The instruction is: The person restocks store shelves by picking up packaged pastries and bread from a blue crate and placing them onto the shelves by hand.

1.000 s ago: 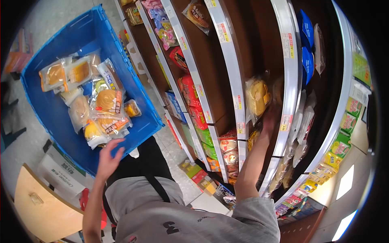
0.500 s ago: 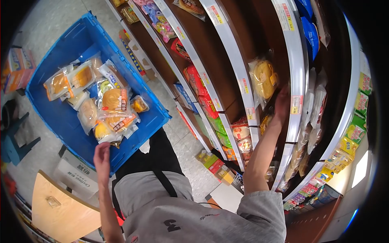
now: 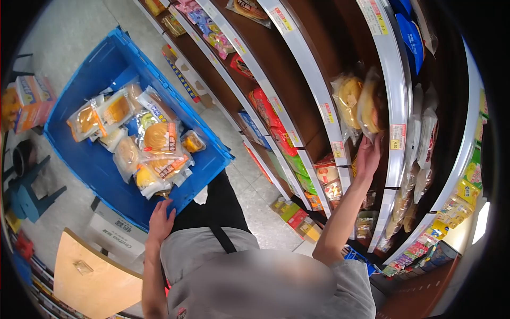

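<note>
My right hand [image 3: 367,159] is inside a shelf bay, its fingers closed on the lower end of a bread bun in clear wrapping [image 3: 370,106]. Beside that bun, on its left, stands another wrapped yellow bun [image 3: 349,101]. My left hand [image 3: 161,220] rests over the near rim of a blue crate [image 3: 79,175], its fingers stretched out and holding nothing. Several packaged breads lie in the crate, among them a round bun with orange print [image 3: 159,136] and a small wrapped cake [image 3: 193,141].
Shelf rails with price tags [image 3: 397,137] curve across the right side. Red packets [image 3: 263,106] sit on a lower shelf. A wooden board [image 3: 90,276] is at lower left, near a white carton [image 3: 114,234]. A blue stool [image 3: 34,196] stands left of the crate.
My right hand has come forward from deeper in the shelf, and a second wrapped bun now stands beside the first. My left hand has shifted right along the crate's near rim.
</note>
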